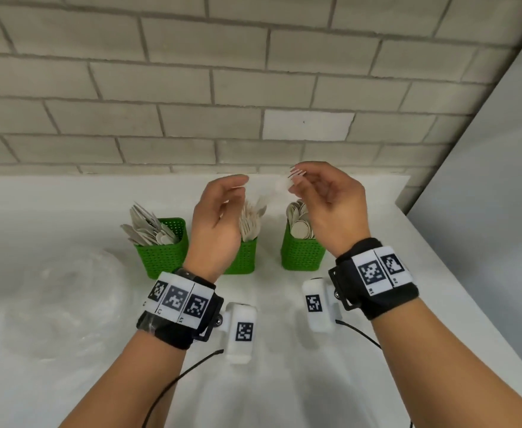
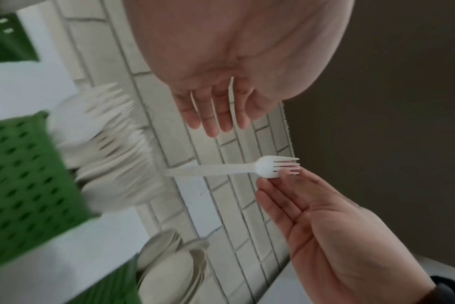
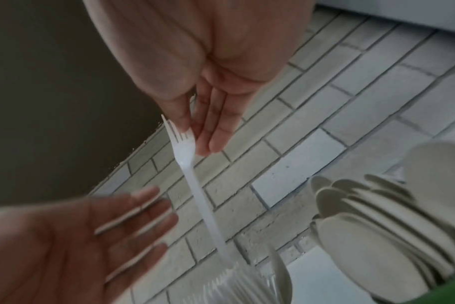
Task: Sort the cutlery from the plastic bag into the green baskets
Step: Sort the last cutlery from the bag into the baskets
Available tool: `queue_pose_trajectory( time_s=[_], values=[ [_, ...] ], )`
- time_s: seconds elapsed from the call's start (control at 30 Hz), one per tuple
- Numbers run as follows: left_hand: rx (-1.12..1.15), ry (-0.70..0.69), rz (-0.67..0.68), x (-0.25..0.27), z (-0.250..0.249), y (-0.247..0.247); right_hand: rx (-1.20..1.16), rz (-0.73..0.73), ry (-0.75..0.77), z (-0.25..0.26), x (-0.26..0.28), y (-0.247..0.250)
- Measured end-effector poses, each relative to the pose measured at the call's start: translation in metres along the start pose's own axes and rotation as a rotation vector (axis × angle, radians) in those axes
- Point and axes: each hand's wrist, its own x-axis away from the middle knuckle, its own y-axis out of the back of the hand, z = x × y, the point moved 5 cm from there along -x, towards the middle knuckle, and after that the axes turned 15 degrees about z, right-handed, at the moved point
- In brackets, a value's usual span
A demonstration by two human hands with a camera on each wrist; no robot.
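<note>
Left hand: raised above the middle basket, palm facing right, fingers straight and loosely spread, holding nothing. In the right wrist view it sits at 8 o'clock, blurred, fingertips just short of the fork handle, not touching.

The fork is white plastic, pinched at the tine end by the right hand, between thumb and fingertips; the other fingers are relaxed. The handle points down toward 7 o'clock, into the forks bunched in the middle basket. In the head view the fork is a pale smear against the table, so I can't tell if the handle tip is already among the others.

Baskets, left to right: knives in the left basket, forks in the middle, spoons in the right basket. The middle basket is mostly hidden by the left wrist.

Bag: at 9 o'clock, clear, crumpled, contents unreadable.
</note>
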Motion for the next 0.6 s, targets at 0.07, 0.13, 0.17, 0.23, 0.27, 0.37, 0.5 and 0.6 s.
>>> queue_pose_trajectory(
  time_s=[0.07,0.13,0.17,0.23,0.27,0.37,0.5,0.6],
  values=[
    [-0.044,-0.046,0.026,-0.011,-0.016,0.008,0.075,0.045,0.033,-0.002,-0.011,-0.014],
    [-0.105,-0.055,0.067,-0.021,-0.023,0.012,0.188,0.122,0.055,-0.007,-0.020,-0.031],
    [-0.138,-0.043,0.088,-0.024,-0.023,0.013,0.263,0.164,0.065,-0.010,-0.023,-0.039],
    [-0.210,0.003,0.128,-0.027,-0.016,0.012,0.440,0.228,0.087,-0.016,-0.027,-0.056],
    [-0.260,0.030,0.140,-0.027,-0.011,0.012,0.525,0.242,0.107,-0.018,-0.029,-0.062],
    [-0.446,0.095,0.154,-0.022,0.000,0.013,0.742,0.236,0.175,-0.013,-0.037,-0.069],
    [-0.603,0.012,0.005,-0.018,-0.005,0.016,0.762,0.231,0.246,-0.001,-0.048,-0.068],
    [-0.602,-0.048,-0.021,-0.028,-0.010,0.019,0.830,0.168,0.287,0.007,-0.050,-0.067]
  ],
)
